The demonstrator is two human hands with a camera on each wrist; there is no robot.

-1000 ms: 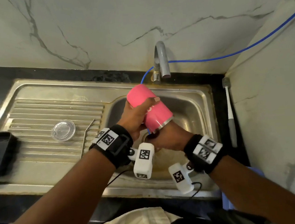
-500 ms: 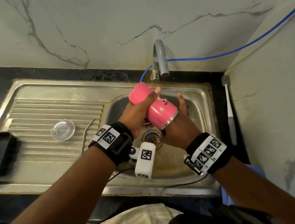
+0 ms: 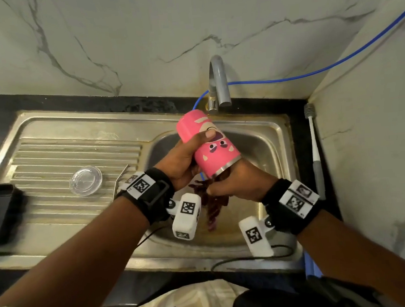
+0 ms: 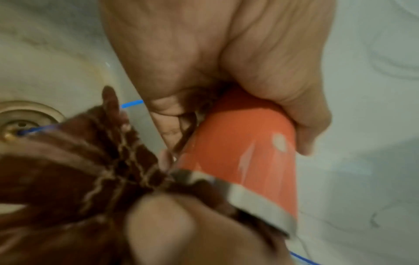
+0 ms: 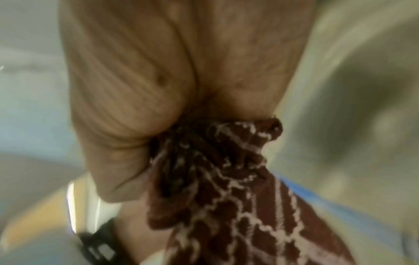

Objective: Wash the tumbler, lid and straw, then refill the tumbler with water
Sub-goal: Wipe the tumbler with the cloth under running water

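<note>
The left hand (image 3: 182, 160) is wrapped round the body of the pink tumbler (image 3: 208, 144), thumb across the upper side and fingers beneath, holding it tilted over the sink (image 3: 265, 128) basin with its closed base toward the tap (image 3: 218, 83) and its steel-rimmed mouth pointing down toward the person. The right hand (image 3: 236, 184) is bunched round a maroon patterned cloth (image 3: 210, 201) at that mouth; the left wrist view shows the cloth (image 4: 102, 170) crossing the metal rim, its loose end hanging toward the drain. How deep the cloth reaches inside cannot be seen.

Handling, as a judgement: the tumbler is rigid and probably metal-walled, so it should tolerate a firm squeeze, but its smooth painted surface is likely slick when wet; a full-circumference hold at mid-body, as here, seems the safest purchase. The cloth is soft and limp and can only be gathered, not pushed from its end.

Outward on the draining board lie the clear round lid (image 3: 85, 181) and, just beside it, the bent metal straw (image 3: 120, 181), both light; the straw is thin and best pinched along its straight part. A blue hose (image 3: 312, 75) runs from the wall into the basin, and a long-handled brush (image 3: 315, 148) lies on the dark tabletop at the right.
</note>
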